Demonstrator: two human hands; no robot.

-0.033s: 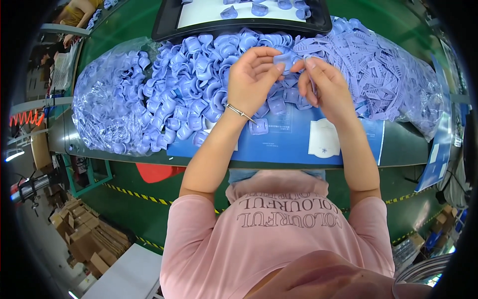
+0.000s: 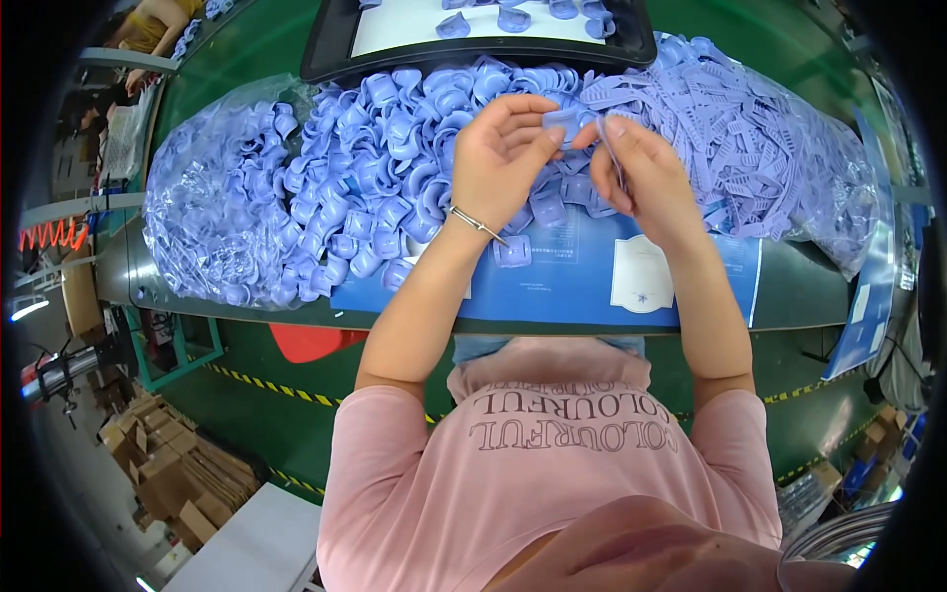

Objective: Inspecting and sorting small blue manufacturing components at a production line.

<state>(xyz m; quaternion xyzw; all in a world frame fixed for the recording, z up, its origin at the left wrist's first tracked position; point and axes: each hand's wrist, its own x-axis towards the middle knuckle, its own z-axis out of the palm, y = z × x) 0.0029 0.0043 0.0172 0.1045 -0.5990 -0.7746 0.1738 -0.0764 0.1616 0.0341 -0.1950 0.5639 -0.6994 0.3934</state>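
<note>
Between the thumb and fingers of my left hand [image 2: 503,148] is a curved blue-purple plastic cup-shaped piece [image 2: 563,119]. My right hand [image 2: 641,168] pinches a thin slotted plastic strap [image 2: 609,146] of the same colour, seen nearly edge-on. The two hands are close together, with the strap's upper end beside the curved piece. Whether the two parts touch is hidden by my fingers. A heap of similar curved pieces [image 2: 395,133] spreads to the left of my hands. To the right is a pile of slotted straps [image 2: 740,128] in a clear bag.
A black tray [image 2: 326,44] with a white liner and several curved pieces stands at the far side. A clear plastic bag [image 2: 187,227] of pieces lies at the left. Blue printed sheets [image 2: 582,296] cover the near table edge, with a single curved piece [image 2: 512,251] on them.
The strap in my right hand has tilted, its upper end now higher and nearer the curved piece. My left hand has barely moved.
</note>
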